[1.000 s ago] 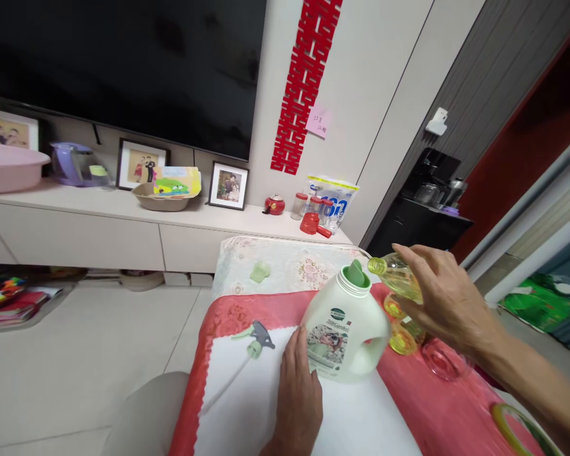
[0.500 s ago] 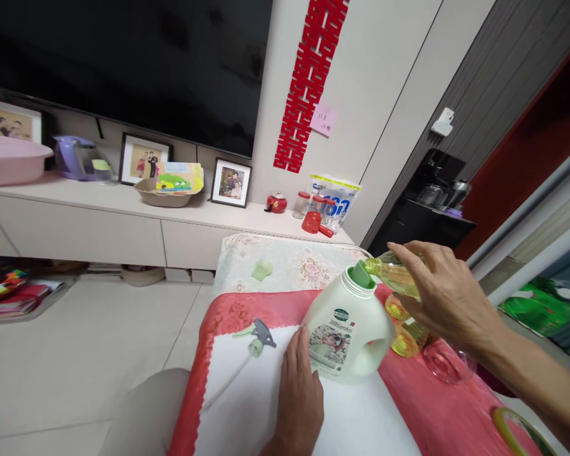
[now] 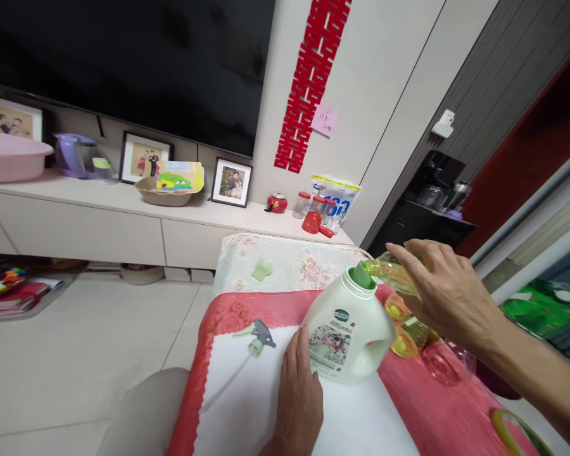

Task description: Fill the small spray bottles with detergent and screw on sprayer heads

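A pale green laundry detergent jug [image 3: 349, 323] stands uncapped on white paper, its green spout showing in the mouth. My left hand [image 3: 300, 386] presses on the jug's lower left side, fingers together and thumb at the front. With my right hand [image 3: 439, 285] I grip a clear bottle [image 3: 393, 273] holding yellow liquid. That bottle is tipped to the left, its neck at the jug's spout. Part of it is hidden behind my fingers. Left of the jug lies a grey and green spray trigger head [image 3: 261, 339] with its dip tube.
A light green cap [image 3: 261, 270] lies on the flowered cloth. Yellow containers [image 3: 405, 342], a clear pink dish [image 3: 446, 364] and a roll of tape [image 3: 503, 421] sit on the red cover at right. Behind, a white cabinet [image 3: 204, 231] bears photo frames, jars and a basin.
Little differs. My right hand and the tipped bottle have shifted very slightly; the jug and my left hand stay in place.
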The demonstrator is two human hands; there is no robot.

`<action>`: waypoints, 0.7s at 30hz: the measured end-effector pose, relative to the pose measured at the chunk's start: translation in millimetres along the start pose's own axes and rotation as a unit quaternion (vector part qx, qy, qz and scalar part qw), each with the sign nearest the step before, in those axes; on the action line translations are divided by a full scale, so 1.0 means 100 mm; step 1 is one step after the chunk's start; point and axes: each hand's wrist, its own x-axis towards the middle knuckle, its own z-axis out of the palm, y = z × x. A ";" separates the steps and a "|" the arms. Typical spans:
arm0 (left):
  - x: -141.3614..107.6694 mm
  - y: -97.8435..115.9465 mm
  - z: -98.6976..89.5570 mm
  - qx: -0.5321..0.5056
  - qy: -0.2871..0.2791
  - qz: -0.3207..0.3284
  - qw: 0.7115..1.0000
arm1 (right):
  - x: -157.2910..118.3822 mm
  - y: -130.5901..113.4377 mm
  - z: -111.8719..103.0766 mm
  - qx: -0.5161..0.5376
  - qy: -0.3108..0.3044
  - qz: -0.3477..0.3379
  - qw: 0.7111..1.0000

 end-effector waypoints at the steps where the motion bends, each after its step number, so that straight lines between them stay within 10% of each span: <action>1: 0.00 0.00 0.00 0.001 0.001 0.001 1.000 | 0.00 0.00 0.00 -0.003 0.001 -0.001 1.000; 21: -0.01 0.00 0.01 0.028 -0.004 -0.003 1.000 | 0.05 0.00 -0.08 -0.051 -0.019 -0.007 0.998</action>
